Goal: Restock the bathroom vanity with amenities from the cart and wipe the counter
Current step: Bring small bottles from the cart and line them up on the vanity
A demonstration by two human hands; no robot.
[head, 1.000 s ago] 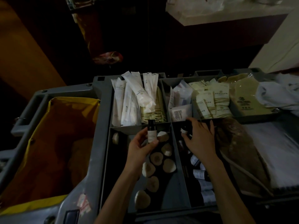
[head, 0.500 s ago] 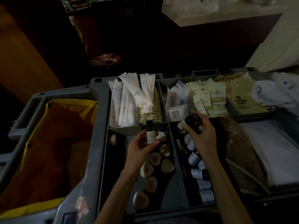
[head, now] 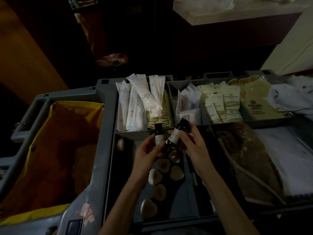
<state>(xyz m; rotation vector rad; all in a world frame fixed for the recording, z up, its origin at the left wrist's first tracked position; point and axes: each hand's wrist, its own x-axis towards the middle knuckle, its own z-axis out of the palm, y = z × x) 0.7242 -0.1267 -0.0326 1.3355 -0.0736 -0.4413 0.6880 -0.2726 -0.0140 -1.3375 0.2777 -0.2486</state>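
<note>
Cart comes first: your grey plastic housekeeping cart (head: 106, 116) spans the whole lower view. Its left side carries a deep yellow fabric sack (head: 50, 150), open at the top. On the right side lies a stack of folded white linen (head: 288, 155), and a brown woven drawstring bag (head: 245, 153) rests against its near-left edge.

Between sack and linen the cart top is split into compartments. The far-left one holds tall white paper sachets (head: 133, 106) standing on end. The far-right one is packed with cream banded packets (head: 227, 106). The near-left one holds pale heart-shaped soaps (head: 177, 173), scattered on its dark floor under your forearms. (The narrow near-right compartment is too dark to read.)

Your left hand (head: 149, 155) is raised over the soap compartment. Its thumb and fingers curl around the lower half of a small dark bottle with a pale label (head: 159, 134), which stands upright.

Your right hand (head: 193, 146) is just beside it. Its fingers pinch a second small dark labelled bottle (head: 177, 133), tilted so the cap points up and to the right. The two bottles sit close together above the far end of the soap compartment. Whether they touch, you cannot tell from here.
</note>
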